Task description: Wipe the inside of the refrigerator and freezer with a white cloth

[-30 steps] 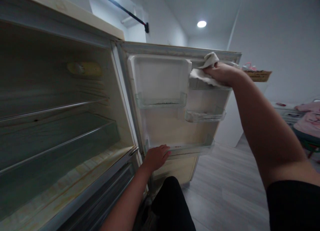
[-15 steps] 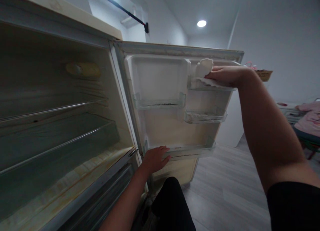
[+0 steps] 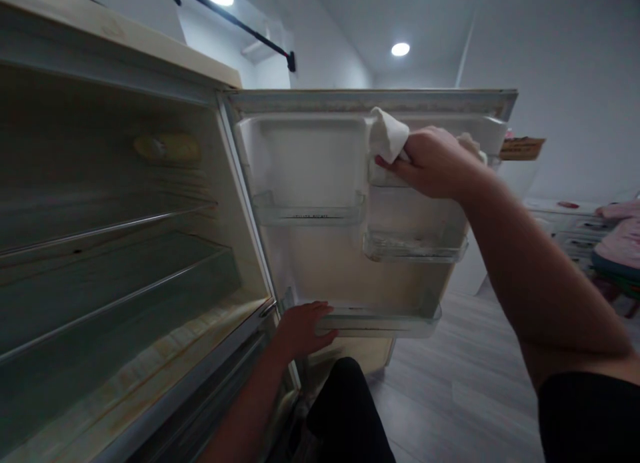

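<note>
An opened refrigerator door (image 3: 330, 263) fills the middle of the view, its inner side with clear shelf bins facing me. My right hand (image 3: 433, 159) grips a white cloth (image 3: 389, 135) at the upper right bin (image 3: 387, 177); part of the cloth sticks up past the fingers and more shows behind the hand. Low on the door, my left hand (image 3: 303, 329) is open, its fingers spread at the left end of the bottom bin (image 3: 385, 326). Whether those fingers press on the bin I cannot tell.
At left stands the refrigerator compartment with a glass shelf (image 3: 115, 226), a yellowish lamp cover (image 3: 167, 147) and stained lower edge. My black-clad knee (image 3: 347, 396) is below the door. A brown basket (image 3: 523, 148) and a seated person in pink (image 3: 620, 233) are at right.
My right hand has drawn back toward me with the cloth, which now points up and left. The door has swung slightly, its far edge further right. My left hand stays near the bottom bin.
</note>
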A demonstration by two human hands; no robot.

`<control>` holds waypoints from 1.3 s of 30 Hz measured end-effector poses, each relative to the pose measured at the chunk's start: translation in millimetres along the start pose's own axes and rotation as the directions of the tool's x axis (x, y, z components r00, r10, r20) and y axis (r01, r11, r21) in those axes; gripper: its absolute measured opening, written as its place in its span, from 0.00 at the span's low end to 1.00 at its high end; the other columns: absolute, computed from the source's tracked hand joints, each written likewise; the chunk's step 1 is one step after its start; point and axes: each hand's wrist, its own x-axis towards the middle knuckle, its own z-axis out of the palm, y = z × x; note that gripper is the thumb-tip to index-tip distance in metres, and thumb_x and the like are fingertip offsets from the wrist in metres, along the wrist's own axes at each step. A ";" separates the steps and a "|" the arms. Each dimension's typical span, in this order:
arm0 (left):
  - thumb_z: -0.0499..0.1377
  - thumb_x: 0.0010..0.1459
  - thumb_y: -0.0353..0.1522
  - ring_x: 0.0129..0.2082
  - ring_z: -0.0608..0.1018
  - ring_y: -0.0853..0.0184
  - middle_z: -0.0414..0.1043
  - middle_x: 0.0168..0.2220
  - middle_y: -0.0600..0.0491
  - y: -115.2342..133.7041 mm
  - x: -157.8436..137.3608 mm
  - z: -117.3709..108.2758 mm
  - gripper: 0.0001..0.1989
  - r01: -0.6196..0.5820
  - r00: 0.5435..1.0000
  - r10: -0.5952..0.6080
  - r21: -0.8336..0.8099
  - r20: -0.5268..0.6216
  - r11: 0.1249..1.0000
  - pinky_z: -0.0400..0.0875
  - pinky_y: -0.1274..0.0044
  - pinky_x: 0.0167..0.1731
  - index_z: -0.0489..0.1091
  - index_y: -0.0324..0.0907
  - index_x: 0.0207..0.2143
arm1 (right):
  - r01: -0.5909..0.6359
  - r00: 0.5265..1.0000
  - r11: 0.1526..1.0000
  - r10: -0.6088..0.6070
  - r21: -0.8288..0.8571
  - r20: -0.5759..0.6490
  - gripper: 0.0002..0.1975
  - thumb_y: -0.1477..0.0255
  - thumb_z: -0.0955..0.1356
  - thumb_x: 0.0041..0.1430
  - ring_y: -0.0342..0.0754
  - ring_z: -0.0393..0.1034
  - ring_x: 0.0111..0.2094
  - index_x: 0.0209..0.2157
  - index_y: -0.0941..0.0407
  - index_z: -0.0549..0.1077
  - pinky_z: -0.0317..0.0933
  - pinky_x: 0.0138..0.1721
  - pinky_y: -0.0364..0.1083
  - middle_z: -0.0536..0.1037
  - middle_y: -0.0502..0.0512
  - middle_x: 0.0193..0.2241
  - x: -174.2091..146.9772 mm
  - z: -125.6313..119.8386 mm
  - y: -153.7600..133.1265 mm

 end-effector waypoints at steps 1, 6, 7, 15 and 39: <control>0.63 0.61 0.51 0.62 0.78 0.53 0.74 0.64 0.46 -0.3 -1.0 -0.8 0.32 0.002 1.000 -0.002 -0.001 0.001 1.000 0.70 0.61 0.65 0.73 0.45 0.62 | -0.001 0.994 0.997 -0.008 -0.083 -0.113 0.26 0.55 0.63 0.71 0.62 0.73 0.47 0.43 0.64 0.78 0.63 0.50 0.56 0.78 0.68 0.44 -5.0 8.6 -4.9; 0.63 0.60 0.51 0.61 0.79 0.51 0.76 0.62 0.45 -1.2 -5.9 -3.5 0.34 -0.011 1.000 0.011 -0.014 -0.006 1.000 0.72 0.59 0.64 0.73 0.44 0.63 | 0.386 0.855 0.891 -0.442 -0.238 -0.270 0.28 0.52 0.60 0.71 0.67 0.58 0.69 0.62 0.52 0.72 0.51 0.67 0.68 0.66 0.61 0.68 -42.5 51.0 -10.6; 0.63 0.60 0.51 0.61 0.79 0.51 0.76 0.62 0.45 -1.3 -6.6 -3.9 0.33 -0.017 1.000 0.017 -0.019 -0.007 1.000 0.72 0.59 0.64 0.74 0.44 0.62 | 0.425 0.839 0.866 -0.486 -0.264 -0.246 0.32 0.47 0.62 0.68 0.69 0.52 0.72 0.64 0.50 0.71 0.44 0.70 0.70 0.63 0.60 0.70 -49.5 54.8 -10.8; 0.63 0.60 0.53 0.61 0.78 0.49 0.75 0.63 0.46 1.7 -8.7 -8.3 0.33 0.026 0.999 -0.025 -0.019 0.026 0.999 0.70 0.60 0.65 0.73 0.48 0.63 | 0.112 0.948 0.913 -0.217 -0.392 -0.235 0.28 0.61 0.58 0.76 0.68 0.59 0.67 0.73 0.47 0.60 0.51 0.68 0.67 0.68 0.61 0.66 -69.0 42.2 -4.3; 0.62 0.62 0.51 0.61 0.78 0.48 0.72 0.66 0.44 18.9 17.8 -4.3 0.34 0.048 0.998 -0.048 0.001 0.030 0.999 0.73 0.56 0.61 0.71 0.45 0.65 | -0.168 0.876 0.892 -0.060 -0.420 -0.479 0.16 0.66 0.60 0.72 0.66 0.66 0.52 0.54 0.58 0.71 0.63 0.52 0.62 0.73 0.69 0.48 -20.1 85.6 38.9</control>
